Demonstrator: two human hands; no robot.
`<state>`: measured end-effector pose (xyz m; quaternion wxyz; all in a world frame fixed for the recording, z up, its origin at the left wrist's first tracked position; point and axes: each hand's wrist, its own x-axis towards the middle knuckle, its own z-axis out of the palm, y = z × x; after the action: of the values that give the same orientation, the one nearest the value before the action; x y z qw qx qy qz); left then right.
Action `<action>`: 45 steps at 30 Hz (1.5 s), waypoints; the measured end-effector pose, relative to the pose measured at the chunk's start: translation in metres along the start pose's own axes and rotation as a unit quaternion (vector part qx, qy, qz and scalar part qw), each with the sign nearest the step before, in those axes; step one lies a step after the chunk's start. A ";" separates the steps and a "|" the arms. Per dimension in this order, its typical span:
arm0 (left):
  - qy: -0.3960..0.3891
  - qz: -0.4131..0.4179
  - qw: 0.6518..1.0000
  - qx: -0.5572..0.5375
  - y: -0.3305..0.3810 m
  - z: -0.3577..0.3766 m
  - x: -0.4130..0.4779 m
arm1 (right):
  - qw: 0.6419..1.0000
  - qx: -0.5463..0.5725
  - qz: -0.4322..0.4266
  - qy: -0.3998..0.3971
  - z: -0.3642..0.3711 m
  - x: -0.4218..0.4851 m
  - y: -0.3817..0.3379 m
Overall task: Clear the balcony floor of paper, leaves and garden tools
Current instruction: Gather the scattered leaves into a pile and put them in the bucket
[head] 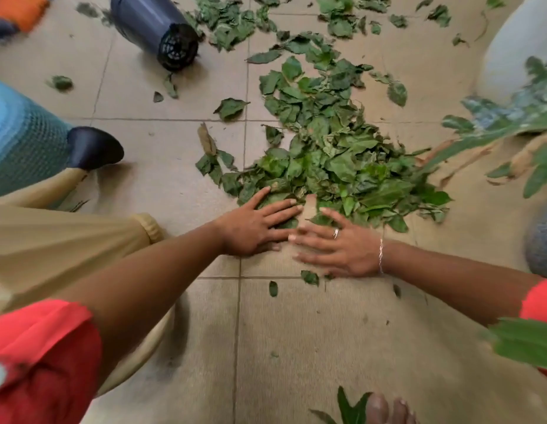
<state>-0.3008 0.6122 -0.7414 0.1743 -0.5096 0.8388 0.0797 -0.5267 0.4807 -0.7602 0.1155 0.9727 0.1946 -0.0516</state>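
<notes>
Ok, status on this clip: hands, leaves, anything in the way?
Left hand and right hand open, flat at the near edge of the heap of green cut leaves. Nothing gripped. Tipped dark blue plastic pot lies apart.

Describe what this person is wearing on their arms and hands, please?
Both forearms are bare, with short red sleeves ending above the elbows. The right hand wears a silver ring on one finger and a thin silver bracelet at the wrist. The left hand shows no jewellery and no gloves.
</notes>
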 end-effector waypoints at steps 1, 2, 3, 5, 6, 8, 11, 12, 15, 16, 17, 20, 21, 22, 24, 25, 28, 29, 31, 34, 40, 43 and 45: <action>-0.005 -0.023 1.000 -0.009 -0.005 -0.002 0.003 | 1.000 -0.023 0.001 -0.015 0.001 0.001 0.020; -0.010 -0.049 0.999 -0.019 -0.013 -0.003 0.007 | 0.999 -0.037 0.007 -0.022 0.003 0.003 0.040; -0.013 -0.072 0.997 -0.028 -0.022 -0.006 0.014 | 0.998 -0.042 0.018 -0.040 0.002 0.006 0.061; -0.025 -0.099 0.994 -0.025 -0.044 -0.018 0.028 | 0.995 -0.049 0.039 -0.081 -0.003 0.014 0.100; -0.032 -0.114 0.993 -0.014 -0.058 -0.025 0.035 | 0.992 -0.058 0.056 -0.101 -0.009 0.018 0.120; -0.032 -0.158 0.987 0.012 -0.084 -0.041 0.045 | 0.983 -0.081 0.117 -0.117 -0.027 0.025 0.156; 0.062 -0.232 0.970 -0.029 -0.098 -0.062 0.049 | 0.958 -0.056 0.267 -0.088 -0.050 0.032 0.184; 0.108 -0.263 0.956 -0.074 -0.093 -0.065 0.048 | 0.949 -0.025 0.310 -0.057 -0.055 0.037 0.176; 0.231 -0.361 0.885 -0.184 -0.061 -0.060 0.037 | 0.956 0.045 0.281 0.071 -0.052 0.058 0.102; 0.253 -0.390 0.859 -0.212 -0.049 -0.052 0.032 | 0.963 0.088 0.229 0.113 -0.047 0.063 0.065; 0.261 -0.417 0.837 -0.240 -0.038 -0.044 0.026 | 0.969 0.128 0.156 0.141 -0.044 0.064 0.027; 0.236 -0.488 0.783 -0.305 -0.008 -0.022 0.013 | 0.975 0.167 -0.099 0.106 -0.037 0.050 -0.057; 0.224 -0.503 0.772 -0.318 -0.001 -0.018 0.012 | 0.975 0.149 -0.155 0.056 -0.033 0.043 -0.068; 0.213 -0.515 0.764 -0.325 0.004 -0.015 0.011 | 0.976 0.123 -0.178 0.027 -0.026 0.035 -0.067; 0.191 -0.535 0.753 -0.333 0.006 -0.010 0.009 | 0.991 0.067 -0.119 0.003 -0.009 0.022 -0.037; 0.176 -0.547 0.745 -0.338 0.004 -0.008 0.008 | 0.997 0.051 -0.048 -0.009 -0.004 0.016 -0.012; 0.141 -0.570 0.725 -0.360 -0.007 -0.009 0.007 | 0.986 0.038 0.164 -0.005 -0.016 0.014 0.046; 0.142 -0.571 0.720 -0.367 -0.009 -0.012 0.007 | 0.979 0.058 0.197 -0.004 -0.025 0.016 0.047; 0.157 -0.569 0.720 -0.366 -0.006 -0.015 0.009 | 0.977 0.118 0.177 0.024 -0.035 0.020 0.026; 0.170 -0.562 0.727 -0.356 0.014 -0.015 0.020 | 0.944 0.290 0.149 -0.049 -0.052 0.004 -0.016; 0.160 -0.591 0.698 -0.371 0.037 -0.027 0.055 | 0.787 0.476 0.311 -0.239 -0.068 -0.060 -0.027; 0.136 -0.600 0.684 -0.392 0.033 -0.040 0.062 | 0.778 0.413 0.457 -0.127 -0.074 -0.089 -0.017; 0.103 -0.599 0.677 -0.416 0.028 -0.045 0.063 | 0.747 0.371 0.547 -0.071 -0.085 -0.105 -0.008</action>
<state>-0.3614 0.5594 -0.7247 -0.1329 -0.9279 0.2471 0.2454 -0.6222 0.4703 -0.6642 -0.2328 0.8722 -0.4142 -0.1161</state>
